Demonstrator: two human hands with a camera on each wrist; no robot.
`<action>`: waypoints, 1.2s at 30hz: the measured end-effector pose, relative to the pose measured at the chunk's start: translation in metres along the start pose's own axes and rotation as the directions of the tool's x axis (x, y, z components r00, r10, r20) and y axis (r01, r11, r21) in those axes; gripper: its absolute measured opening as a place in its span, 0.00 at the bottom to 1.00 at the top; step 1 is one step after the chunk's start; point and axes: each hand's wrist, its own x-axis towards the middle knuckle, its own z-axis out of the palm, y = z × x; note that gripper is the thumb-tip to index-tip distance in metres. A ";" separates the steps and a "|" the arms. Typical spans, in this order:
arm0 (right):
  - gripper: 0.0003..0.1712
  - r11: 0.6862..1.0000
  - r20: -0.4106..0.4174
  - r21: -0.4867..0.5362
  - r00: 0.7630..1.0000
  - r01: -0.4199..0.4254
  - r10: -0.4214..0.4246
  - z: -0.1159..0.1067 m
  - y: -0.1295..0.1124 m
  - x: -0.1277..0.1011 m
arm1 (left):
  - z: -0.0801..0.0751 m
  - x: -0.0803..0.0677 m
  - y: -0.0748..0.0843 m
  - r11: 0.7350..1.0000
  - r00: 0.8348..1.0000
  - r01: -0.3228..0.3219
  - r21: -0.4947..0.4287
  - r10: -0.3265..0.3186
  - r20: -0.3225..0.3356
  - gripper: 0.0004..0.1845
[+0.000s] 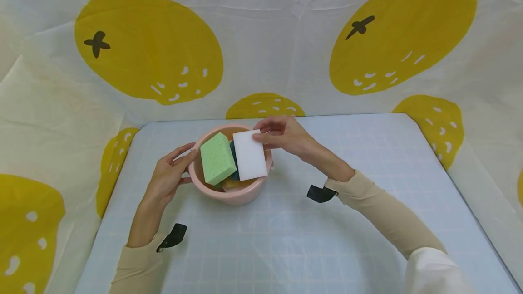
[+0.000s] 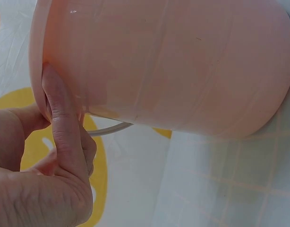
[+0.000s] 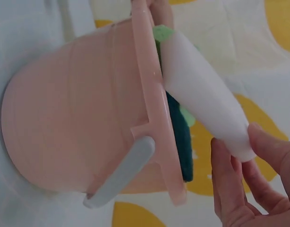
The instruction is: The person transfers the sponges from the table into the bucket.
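Note:
A pink bucket point(image 1: 234, 198) stands on the table, filled with sponges. My left hand point(image 1: 166, 173) holds its rim at the left side; in the left wrist view the fingers point(image 2: 62, 123) grip just under the lip. Between thumb and fingers, my right hand point(image 1: 290, 136) pinches the upper end of a white sponge point(image 1: 250, 155), which tilts over the bucket's right side. Beside it a light green sponge point(image 1: 217, 159) leans on top of the pile. A dark teal piece point(image 3: 181, 137) pokes above the rim. Something yellowish lies lower inside, mostly hidden.
The bucket's grey handle point(image 3: 121, 172) hangs down its outside. A pale blue gridded cloth point(image 1: 261, 244) covers the table. White sheeting with yellow lemon-like prints point(image 1: 151, 44) rises behind and at both sides. A black strap piece point(image 1: 321, 193) sticks out from each wrist.

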 end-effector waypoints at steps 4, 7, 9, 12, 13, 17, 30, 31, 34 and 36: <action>0.18 1.000 -0.012 -0.022 1.000 0.013 -0.013 0.011 0.001 0.004 | 0.000 0.000 -0.001 1.000 1.000 -0.007 0.006 0.007 0.003 0.38; 0.18 0.998 -0.027 -0.051 0.998 0.047 -0.048 0.020 0.003 0.007 | 0.001 0.000 -0.002 1.000 1.000 -0.006 0.014 0.006 0.002 0.38; 0.18 0.994 -0.040 -0.073 0.996 0.079 -0.082 0.024 0.006 0.008 | 0.001 0.000 -0.001 1.000 1.000 0.000 0.014 0.000 -0.002 0.38; 0.17 0.983 -0.065 -0.123 0.988 0.133 -0.142 0.029 0.010 0.009 | 0.002 0.000 -0.001 1.000 1.000 0.003 0.013 -0.003 -0.005 0.38; 0.17 0.978 -0.075 -0.148 0.984 0.151 -0.163 0.031 0.011 0.009 | 0.002 0.000 -0.001 1.000 1.000 0.004 0.013 -0.004 -0.006 0.38; 0.17 0.952 -0.087 -0.218 0.967 0.217 -0.240 0.034 0.018 0.009 | 0.003 0.000 -0.001 1.000 1.000 0.002 0.009 -0.002 -0.001 0.38; 0.17 0.911 -0.080 -0.252 0.932 0.325 -0.355 0.026 0.027 0.002 | 0.004 0.000 0.000 0.999 1.000 0.007 0.036 -0.006 -0.011 0.39; 0.16 0.912 -0.077 -0.250 0.933 0.324 -0.352 0.025 0.027 0.001 | 0.004 -0.001 0.000 0.999 1.000 0.006 0.042 -0.006 -0.012 0.39; 0.17 0.914 -0.074 -0.261 0.938 0.311 -0.340 0.021 0.028 -0.001 | 0.003 -0.001 0.000 0.998 1.000 0.007 0.062 -0.006 -0.019 0.39; 0.17 0.916 -0.077 -0.267 0.941 0.300 -0.331 0.017 0.028 -0.002 | 0.002 -0.001 0.000 0.997 1.000 0.009 0.073 -0.007 -0.025 0.39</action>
